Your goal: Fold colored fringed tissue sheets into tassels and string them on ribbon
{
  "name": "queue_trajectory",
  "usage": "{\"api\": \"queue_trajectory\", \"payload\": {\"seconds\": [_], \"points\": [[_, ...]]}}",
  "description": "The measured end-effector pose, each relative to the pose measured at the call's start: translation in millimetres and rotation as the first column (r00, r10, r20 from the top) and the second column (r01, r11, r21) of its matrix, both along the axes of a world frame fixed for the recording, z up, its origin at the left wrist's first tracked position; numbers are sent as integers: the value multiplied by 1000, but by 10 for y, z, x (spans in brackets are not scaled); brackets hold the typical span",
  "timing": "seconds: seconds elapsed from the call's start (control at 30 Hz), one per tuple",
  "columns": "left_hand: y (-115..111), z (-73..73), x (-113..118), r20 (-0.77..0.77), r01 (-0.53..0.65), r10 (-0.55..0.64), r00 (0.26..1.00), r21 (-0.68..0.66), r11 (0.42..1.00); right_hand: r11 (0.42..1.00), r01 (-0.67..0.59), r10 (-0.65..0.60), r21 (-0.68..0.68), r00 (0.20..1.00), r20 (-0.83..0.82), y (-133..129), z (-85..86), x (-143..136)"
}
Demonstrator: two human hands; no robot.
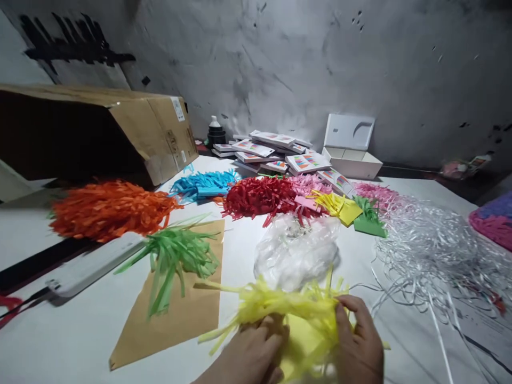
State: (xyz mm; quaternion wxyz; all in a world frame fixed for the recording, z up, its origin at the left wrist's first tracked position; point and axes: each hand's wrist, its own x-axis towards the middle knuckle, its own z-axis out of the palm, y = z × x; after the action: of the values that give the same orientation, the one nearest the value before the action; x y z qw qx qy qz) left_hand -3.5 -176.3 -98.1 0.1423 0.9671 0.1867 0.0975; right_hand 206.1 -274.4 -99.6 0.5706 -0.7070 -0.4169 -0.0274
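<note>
A bundle of yellow fringed paper strips point(296, 304) lies at the near middle of the white table, with a flat yellow part below the fringe. My left hand point(256, 349) has its fingers bent into the left side of the bundle, the fingertips partly hidden under the strips. On the right side, my right hand point(358, 338) pinches the yellow strips between thumb and fingers. Just beyond the bundle sits a clear plastic bag point(296, 256). Green paper strips point(178, 256) rest on a brown paper sheet point(172, 330) to the left.
Orange point(112, 210), blue point(204, 184) and red fringe point(260, 197) piles lie beyond, with silver strands point(436, 245) at right. Flat printed boxes point(272, 149), an open white box point(352, 160) and a cardboard box point(160, 133) stand behind. A power strip point(96, 264) lies left.
</note>
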Motion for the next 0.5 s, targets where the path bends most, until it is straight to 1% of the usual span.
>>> {"api": "queue_trajectory", "payload": {"seconds": [0.03,0.07,0.1,0.13,0.17,0.2,0.23,0.27,0.3,0.33,0.37,0.4,0.43,0.47,0.5], "points": [[31,-55,-10,-11,-25,24,1000,-18,1000,998,63,-60,12,985,-160,-43,-4,142],[62,-113,-23,-18,-53,53,998,-25,998,992,125,-114,18,950,-291,-95,5,296],[93,-171,-40,-20,-93,92,996,-15,996,981,192,-170,22,913,-371,-156,29,456],[125,-222,-60,-19,-137,137,990,6,991,968,249,-219,32,900,-377,-222,70,615],[157,-261,-80,-19,-177,178,984,27,984,955,290,-262,53,917,-301,-292,126,763],[189,-277,-101,-9,-209,210,978,46,977,941,325,-305,97,936,-178,-359,195,889],[219,-265,-119,13,-222,221,975,60,973,931,334,-331,147,942,-50,-418,271,984],[244,-219,-133,45,-213,210,977,69,975,922,332,-351,197,934,69,-465,351,1041],[261,-137,-141,88,-189,183,979,66,980,920,315,-357,235,919,168,-495,430,1058],[266,-21,-141,141,-162,153,978,49,986,927,276,-339,254,905,255,-504,506,1036],[257,125,-130,200,-133,127,971,16,991,942,222,-300,251,893,335,-493,578,980],[235,291,-107,260,-110,118,959,-43,993,966,132,-221,223,868,445,-462,648,899],[202,465,-69,318,-91,128,939,-131,987,986,17,-111,167,815,568,-415,716,802],[163,634,-16,370,-59,143,918,-230,971,991,-101,11,92,734,679,-356,782,699],[123,786,51,426,-37,174,888,-310,950,978,-209,127,7,617,777,-291,844,596]]}}
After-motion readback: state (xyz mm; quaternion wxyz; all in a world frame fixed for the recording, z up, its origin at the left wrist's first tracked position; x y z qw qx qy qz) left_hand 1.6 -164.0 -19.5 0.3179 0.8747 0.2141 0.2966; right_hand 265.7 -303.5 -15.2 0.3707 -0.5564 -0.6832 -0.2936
